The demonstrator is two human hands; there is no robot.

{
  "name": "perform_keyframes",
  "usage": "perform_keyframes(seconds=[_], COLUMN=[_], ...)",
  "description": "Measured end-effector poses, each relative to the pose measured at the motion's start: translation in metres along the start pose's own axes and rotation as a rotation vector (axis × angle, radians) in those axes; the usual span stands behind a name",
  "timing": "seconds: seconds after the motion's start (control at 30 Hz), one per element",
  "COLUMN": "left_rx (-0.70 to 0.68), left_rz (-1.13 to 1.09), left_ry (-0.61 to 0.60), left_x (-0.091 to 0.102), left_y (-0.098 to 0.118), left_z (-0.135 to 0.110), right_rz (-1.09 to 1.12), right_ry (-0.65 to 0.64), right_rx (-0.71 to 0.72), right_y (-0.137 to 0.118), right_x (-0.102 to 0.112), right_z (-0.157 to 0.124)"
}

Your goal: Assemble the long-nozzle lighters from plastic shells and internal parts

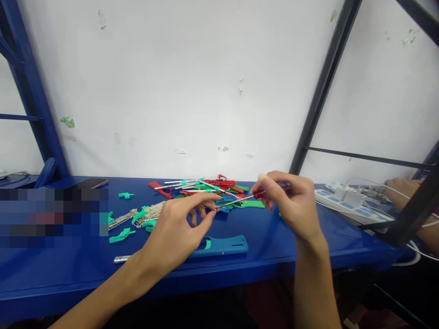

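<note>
My right hand [291, 201] is closed around a small screwdriver [255, 195] with a red handle, its thin metal shaft pointing left. My left hand [178, 228] hovers over the blue table [68, 269], thumb and fingertips pinched at the shaft's tip; what they hold, if anything, is too small to see. Just below lies a long teal plastic casing [222, 246]. Behind the hands is a heap of red, green and blue plastic parts with metal rods [206, 187].
Green clips [121, 235] and a metal bundle [144, 214] lie to the left, with a dark phone [91, 183] behind. A white power strip with cables [346, 201] sits at right, near another person's hand [401, 187]. Blue and black shelf posts flank the white wall.
</note>
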State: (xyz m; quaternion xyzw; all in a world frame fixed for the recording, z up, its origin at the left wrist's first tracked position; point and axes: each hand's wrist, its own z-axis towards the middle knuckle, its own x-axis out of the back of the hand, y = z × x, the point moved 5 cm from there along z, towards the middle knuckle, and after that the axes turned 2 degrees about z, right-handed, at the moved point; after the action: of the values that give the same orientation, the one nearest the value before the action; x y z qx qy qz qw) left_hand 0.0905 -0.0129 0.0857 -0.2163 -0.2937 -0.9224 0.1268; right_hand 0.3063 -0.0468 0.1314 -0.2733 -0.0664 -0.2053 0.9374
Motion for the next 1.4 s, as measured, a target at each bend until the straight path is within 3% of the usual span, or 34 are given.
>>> perform_keyframes(seconds=[0.43,0.77,1.0,1.23,1.4], left_rx=[-0.247,-0.306,-0.367,-0.35,-0.351], left_rz=[0.212,0.212,0.194,0.302,0.362], left_ry=[0.019,-0.058,-0.03,-0.129,-0.229], left_x=[-0.001,-0.01,-0.014,-0.024,-0.033], left_y=[0.019,0.014,0.013,0.008,0.003], left_z=[-0.005,-0.012,-0.012,-0.018,-0.022], right_rz=[-0.002,0.016,-0.094,-0.336,-0.351], right_ry=[-0.014,-0.003,-0.013,-0.086,-0.196], right_rx=[-0.01,-0.007,0.02,0.195,0.179], right_y=[-0.002,-0.001,-0.01,-0.04,-0.043], right_x=[0.001,0.005,0.0,-0.014,-0.022], right_z=[-0.002,-0.002,-0.004,-0.013,-0.017])
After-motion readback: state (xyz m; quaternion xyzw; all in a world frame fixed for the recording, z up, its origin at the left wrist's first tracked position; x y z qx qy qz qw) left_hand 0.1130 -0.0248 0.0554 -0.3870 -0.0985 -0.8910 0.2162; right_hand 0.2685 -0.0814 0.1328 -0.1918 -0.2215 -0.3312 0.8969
